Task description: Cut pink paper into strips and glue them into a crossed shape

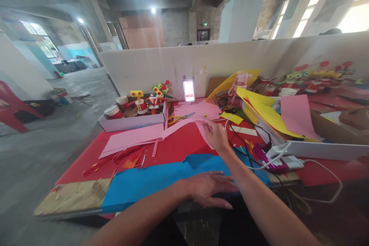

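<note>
Your R hand [215, 136] was closed on a pink strip [178, 126] at its bend, above the red covering [175, 150] mid-counter [72, 198]; the strip arched off to your L and dropped below your palm, prob. because one pinch pt. lifted it. Your L hand [209, 189] was apart from the R, palm down, fingers extended over the blue sheet [155, 177] at the front edge, gripping nothing visible; contact w/ the sheet can't be confirmed. That posn. would suit steadying, inference only.

Scissors [188, 115] lay just beyond the strip, prob. parked for easy reach. Pink sheets [132, 138] lay flat to the L, overlapping, apptly. to save space. A white box [135, 123] at the back L held cup figures [141, 107], its low walls likely stopping them straying amg. the scraps [131, 162]. A lit screen [188, 90], content blurred, stood upright nr. the partition [144, 67], facing you, presumably for viewing. A purple block [263, 155] sat to the R w/ a white plug [292, 162] beside it, prob. for cable reach
</note>
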`<state>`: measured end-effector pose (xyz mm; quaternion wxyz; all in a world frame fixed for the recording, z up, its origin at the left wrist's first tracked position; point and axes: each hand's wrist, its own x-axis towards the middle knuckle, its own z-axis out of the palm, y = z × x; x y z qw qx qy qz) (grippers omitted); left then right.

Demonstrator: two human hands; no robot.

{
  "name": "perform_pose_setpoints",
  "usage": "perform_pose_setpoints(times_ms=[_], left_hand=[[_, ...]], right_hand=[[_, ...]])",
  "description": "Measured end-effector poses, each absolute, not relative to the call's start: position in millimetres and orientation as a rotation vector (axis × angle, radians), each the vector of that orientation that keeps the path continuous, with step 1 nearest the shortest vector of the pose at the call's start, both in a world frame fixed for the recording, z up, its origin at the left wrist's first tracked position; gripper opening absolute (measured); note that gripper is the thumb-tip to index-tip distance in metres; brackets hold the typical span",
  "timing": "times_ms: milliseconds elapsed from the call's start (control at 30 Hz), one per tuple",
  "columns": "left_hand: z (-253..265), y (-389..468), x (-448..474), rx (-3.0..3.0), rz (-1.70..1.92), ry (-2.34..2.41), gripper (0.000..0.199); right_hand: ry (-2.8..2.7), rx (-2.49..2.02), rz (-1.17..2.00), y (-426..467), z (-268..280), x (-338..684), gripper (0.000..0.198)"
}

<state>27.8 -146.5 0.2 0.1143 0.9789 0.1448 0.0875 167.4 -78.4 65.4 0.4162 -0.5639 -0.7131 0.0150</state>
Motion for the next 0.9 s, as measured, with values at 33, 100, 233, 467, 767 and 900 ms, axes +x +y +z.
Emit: perform_pose_setpoints(times_ms=[33,100,233,467,767,900], left_hand=[[1.9,-143.7,27.8,2.852,0.314,0.361,0.055],[4.0,-122.1,17.3,2.812,0.487,0.601,0.051],[0.8,-58.6,-6.8,2.691,0.435,1.435,0.068],[5.7,-132.0,41.7,2.814,0.224,0.513,0.079],[31.5,-200.2,-10.7,2.648,0.222,0.938,0.073],[41.3,-209.1,-7.9,2.62,0.081,0.296,0.038]], right_hand=[[-1.797,-1.417,0.038,-77.7,65.9,168.1,0.028],[-1.79,-1.439,0.042,-75.8,68.2,172.2,0.027],[-1.769,-1.439,0.033,-70.6,77.4,179.6,0.028],[-1.846,-1.437,0.069,-68.4,74.1,175.7,0.029],[-1.986,-1.186,0.002,-78.3,45.2,165.9,0.041],[-2.356,-1.135,-0.056,-78.3,16.4,146.6,0.043]])
